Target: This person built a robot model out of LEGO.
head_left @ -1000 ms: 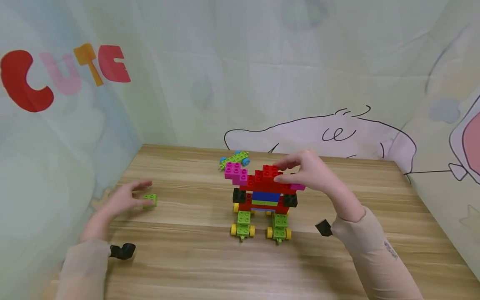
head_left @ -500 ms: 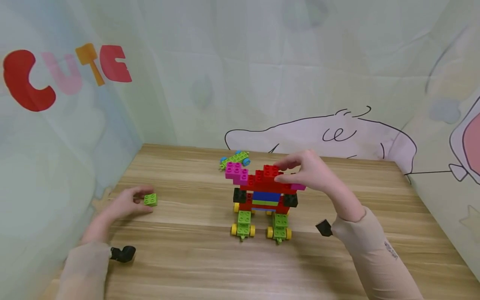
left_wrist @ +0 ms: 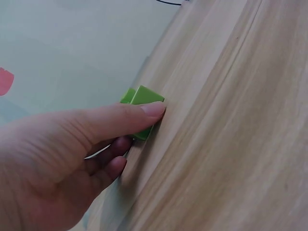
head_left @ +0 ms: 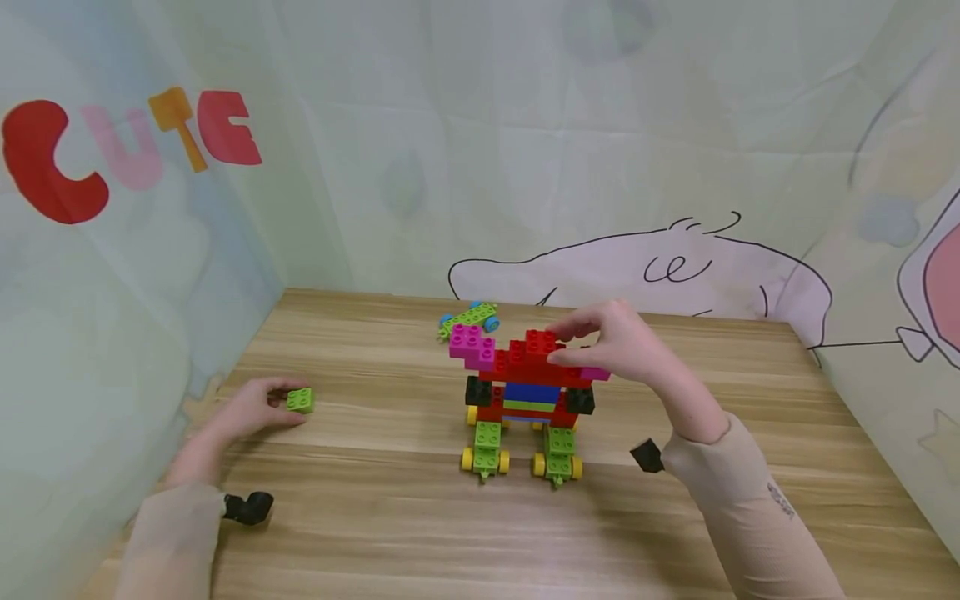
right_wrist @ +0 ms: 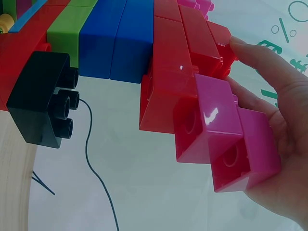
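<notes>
At the table's left side my left hand (head_left: 251,410) pinches a small light-green toy brick (head_left: 301,400), studs showing. In the left wrist view the thumb lies across the face of that green brick (left_wrist: 148,95), with the fingers behind it. My right hand (head_left: 617,343) grips a red brick (head_left: 540,342) at the top of a built brick figure (head_left: 533,392) between thumb and fingers. The figure has red and blue layers, pink bricks out to both sides, black bricks lower down and green wheeled feet. From the right wrist, stepped pink bricks (right_wrist: 245,149) sit beside my palm.
A green wheeled base (head_left: 472,317) with blue wheels lies behind the figure on the wooden table (head_left: 390,517). A printed cloth backdrop (head_left: 360,167) hangs along the back and sides.
My left hand's fingers have closed around the green brick, which turned slightly as they did so. The right hand stays at the top of the figure.
</notes>
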Action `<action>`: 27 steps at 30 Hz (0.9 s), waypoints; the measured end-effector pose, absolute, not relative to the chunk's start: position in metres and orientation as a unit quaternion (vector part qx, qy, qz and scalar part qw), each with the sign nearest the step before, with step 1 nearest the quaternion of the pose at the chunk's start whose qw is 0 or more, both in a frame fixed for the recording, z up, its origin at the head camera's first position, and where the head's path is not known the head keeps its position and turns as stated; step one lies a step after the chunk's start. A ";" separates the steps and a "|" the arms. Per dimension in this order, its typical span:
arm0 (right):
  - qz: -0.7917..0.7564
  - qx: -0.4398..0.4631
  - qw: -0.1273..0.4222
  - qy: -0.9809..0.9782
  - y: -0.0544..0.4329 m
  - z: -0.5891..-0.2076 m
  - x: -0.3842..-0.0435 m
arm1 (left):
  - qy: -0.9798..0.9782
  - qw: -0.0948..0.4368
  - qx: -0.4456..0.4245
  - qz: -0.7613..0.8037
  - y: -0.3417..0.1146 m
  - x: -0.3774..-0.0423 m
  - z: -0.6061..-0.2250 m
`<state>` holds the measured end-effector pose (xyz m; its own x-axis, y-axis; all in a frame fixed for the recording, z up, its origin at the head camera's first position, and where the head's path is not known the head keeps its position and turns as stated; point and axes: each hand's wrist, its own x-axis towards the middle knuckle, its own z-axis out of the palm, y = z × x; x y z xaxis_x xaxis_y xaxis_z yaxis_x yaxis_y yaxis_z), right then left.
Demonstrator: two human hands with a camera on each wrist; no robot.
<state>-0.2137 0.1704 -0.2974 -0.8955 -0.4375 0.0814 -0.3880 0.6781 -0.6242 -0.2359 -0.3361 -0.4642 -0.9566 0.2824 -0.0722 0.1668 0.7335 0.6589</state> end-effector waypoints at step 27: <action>-0.331 -0.230 0.042 0.914 0.171 -0.296 -0.214 | 0.928 -0.003 0.098 0.359 -0.282 -0.239 -0.405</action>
<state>-0.2139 0.1706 -0.2956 -0.8911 -0.4474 0.0757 -0.3919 0.6749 -0.6252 -0.2390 -0.2816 -0.4052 -0.9806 0.1803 0.0770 0.1852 0.7223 0.6663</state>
